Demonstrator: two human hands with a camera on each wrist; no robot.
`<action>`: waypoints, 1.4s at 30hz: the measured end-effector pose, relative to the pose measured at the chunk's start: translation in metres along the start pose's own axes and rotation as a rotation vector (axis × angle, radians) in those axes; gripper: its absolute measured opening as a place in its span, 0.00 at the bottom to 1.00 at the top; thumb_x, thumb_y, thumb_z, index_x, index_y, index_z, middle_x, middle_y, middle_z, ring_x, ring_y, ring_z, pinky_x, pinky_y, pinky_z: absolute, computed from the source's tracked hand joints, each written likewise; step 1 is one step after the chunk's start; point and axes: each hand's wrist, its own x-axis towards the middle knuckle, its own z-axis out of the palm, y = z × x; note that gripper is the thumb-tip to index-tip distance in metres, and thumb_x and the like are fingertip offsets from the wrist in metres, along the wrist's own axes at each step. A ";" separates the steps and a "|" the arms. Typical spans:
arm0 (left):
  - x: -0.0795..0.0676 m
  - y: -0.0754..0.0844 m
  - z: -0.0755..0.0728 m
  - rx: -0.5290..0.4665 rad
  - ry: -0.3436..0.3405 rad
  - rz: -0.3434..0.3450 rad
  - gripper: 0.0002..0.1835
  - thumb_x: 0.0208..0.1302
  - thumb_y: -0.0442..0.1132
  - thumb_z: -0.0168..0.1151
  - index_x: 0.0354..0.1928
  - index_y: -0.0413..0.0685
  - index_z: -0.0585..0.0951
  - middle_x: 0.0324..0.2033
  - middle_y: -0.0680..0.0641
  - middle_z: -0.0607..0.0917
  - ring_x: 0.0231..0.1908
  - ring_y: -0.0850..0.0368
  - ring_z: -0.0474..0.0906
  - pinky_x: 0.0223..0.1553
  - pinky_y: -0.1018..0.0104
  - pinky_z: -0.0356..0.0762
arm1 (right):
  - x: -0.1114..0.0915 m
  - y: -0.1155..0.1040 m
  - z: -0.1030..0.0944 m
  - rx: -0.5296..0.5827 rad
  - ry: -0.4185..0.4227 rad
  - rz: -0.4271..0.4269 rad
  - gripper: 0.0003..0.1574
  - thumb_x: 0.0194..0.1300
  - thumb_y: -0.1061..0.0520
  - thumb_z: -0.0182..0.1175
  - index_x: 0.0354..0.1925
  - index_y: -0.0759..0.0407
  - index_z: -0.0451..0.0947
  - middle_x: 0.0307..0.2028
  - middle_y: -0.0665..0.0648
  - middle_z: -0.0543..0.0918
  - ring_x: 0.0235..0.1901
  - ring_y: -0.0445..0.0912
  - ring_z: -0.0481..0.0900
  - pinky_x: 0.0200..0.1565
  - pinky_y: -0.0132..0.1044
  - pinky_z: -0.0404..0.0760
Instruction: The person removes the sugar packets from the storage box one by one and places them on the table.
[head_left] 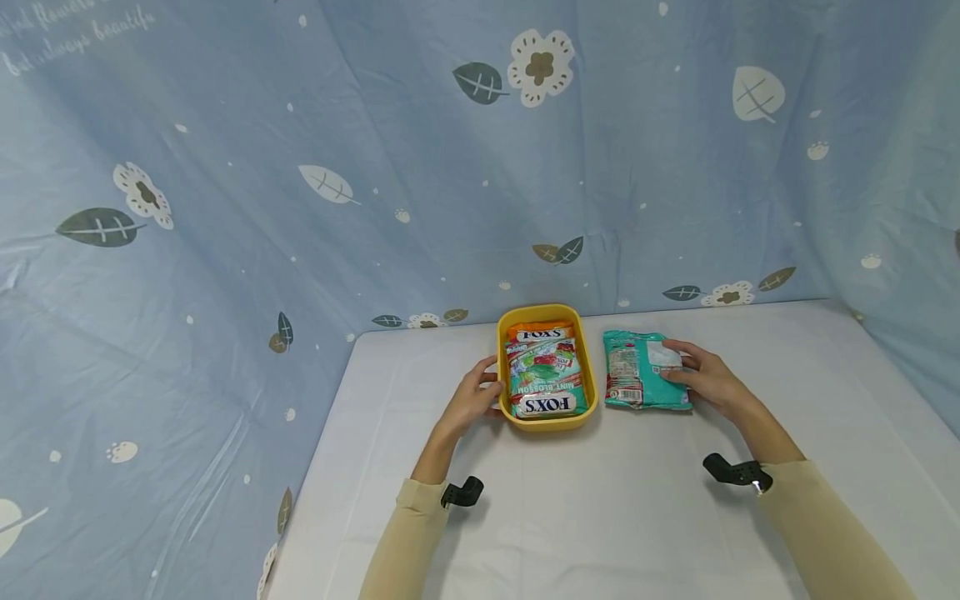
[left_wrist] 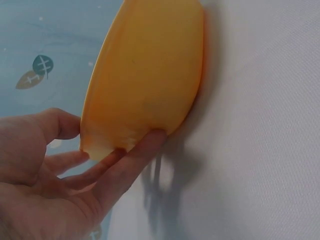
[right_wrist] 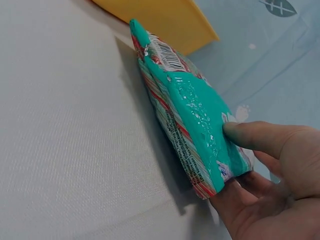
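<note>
A yellow plastic basket (head_left: 591, 385) stands on the white table near the back. Inside it lies a teal and red Fox's candy bag (head_left: 543, 377), over an orange Fox's bag (head_left: 537, 328). My left hand (head_left: 474, 393) is at the basket's left side; in the left wrist view its extended fingers touch the outer wall and the thumb meets the rim. To the right of the basket is another teal candy bag (head_left: 624, 367), printed back upward. My right hand (head_left: 707, 382) holds its right side, thumb on top and fingers beneath, as the right wrist view shows.
A white cloth covers the table (head_left: 600, 517). A blue curtain (head_left: 420, 167) with leaf and flower prints hangs behind and to the left. Black bands (head_left: 738, 472) are worn at both wrists.
</note>
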 end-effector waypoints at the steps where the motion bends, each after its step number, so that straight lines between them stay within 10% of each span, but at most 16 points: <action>1: 0.000 0.000 0.000 -0.001 0.000 -0.001 0.31 0.71 0.40 0.52 0.74 0.56 0.60 0.60 0.35 0.73 0.50 0.44 0.81 0.38 0.55 0.90 | 0.000 0.000 0.000 -0.014 0.005 -0.001 0.49 0.69 0.50 0.61 0.77 0.55 0.47 0.74 0.79 0.44 0.72 0.72 0.49 0.46 0.33 0.82; 14: -0.008 0.013 -0.002 -0.027 -0.036 -0.017 0.32 0.71 0.35 0.51 0.75 0.48 0.57 0.61 0.31 0.71 0.50 0.40 0.80 0.44 0.43 0.87 | -0.001 -0.002 0.002 -0.181 0.062 -0.015 0.45 0.70 0.49 0.59 0.76 0.59 0.51 0.68 0.82 0.54 0.57 0.67 0.69 0.38 0.34 0.82; 24: -0.021 0.032 -0.003 -0.026 -0.042 0.001 0.32 0.71 0.34 0.50 0.75 0.44 0.58 0.61 0.30 0.71 0.50 0.40 0.80 0.46 0.42 0.86 | -0.002 -0.007 0.001 -0.264 0.056 -0.050 0.43 0.71 0.50 0.57 0.75 0.64 0.51 0.67 0.84 0.55 0.65 0.75 0.58 0.53 0.58 0.82; 34: -0.020 0.031 -0.002 -0.039 -0.043 0.000 0.32 0.71 0.33 0.50 0.75 0.44 0.57 0.61 0.29 0.71 0.52 0.38 0.79 0.47 0.38 0.84 | -0.003 -0.011 0.001 -0.323 0.052 -0.066 0.44 0.71 0.49 0.57 0.74 0.66 0.52 0.65 0.85 0.57 0.62 0.76 0.63 0.53 0.60 0.83; 42: 0.000 0.000 0.001 -0.015 -0.005 0.007 0.31 0.71 0.38 0.52 0.74 0.53 0.60 0.60 0.33 0.72 0.49 0.43 0.81 0.40 0.48 0.89 | -0.002 -0.011 0.002 -0.416 0.062 -0.119 0.43 0.70 0.49 0.58 0.72 0.68 0.55 0.63 0.84 0.63 0.60 0.76 0.66 0.53 0.65 0.79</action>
